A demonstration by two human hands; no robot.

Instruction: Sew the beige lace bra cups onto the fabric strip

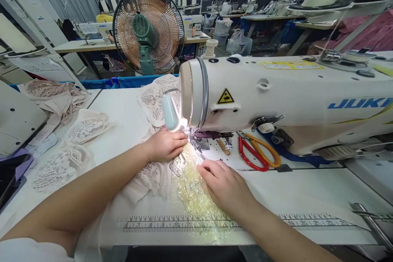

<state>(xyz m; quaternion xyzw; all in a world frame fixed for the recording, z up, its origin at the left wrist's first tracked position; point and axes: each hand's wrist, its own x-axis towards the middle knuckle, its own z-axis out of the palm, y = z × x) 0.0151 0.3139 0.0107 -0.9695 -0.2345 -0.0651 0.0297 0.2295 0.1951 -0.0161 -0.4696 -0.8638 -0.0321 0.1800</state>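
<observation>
My left hand (167, 144) lies on the beige lace fabric (150, 178) just left of the needle area, fingers stretched toward the presser foot (196, 139). My right hand (225, 180) is closed in a pinch around a slim metal tool (200, 154) whose tip points toward the presser foot; its exact kind is unclear. Between both hands runs a crinkled, shiny, yellowish clear film (192, 184) from the needle area to the table's front edge. Above it stands the white sewing machine (242, 94). A small lamp (170, 112) lights the needle area, and glare hides the needle.
Red-and-orange-handled scissors (254, 153) lie right of the needle area, under the machine arm. Lace pieces (63, 168) are spread on the left, with a fabric heap (57, 98) behind. A printed ruler (176, 225) crosses the front edge. A large fan (149, 30) stands beyond.
</observation>
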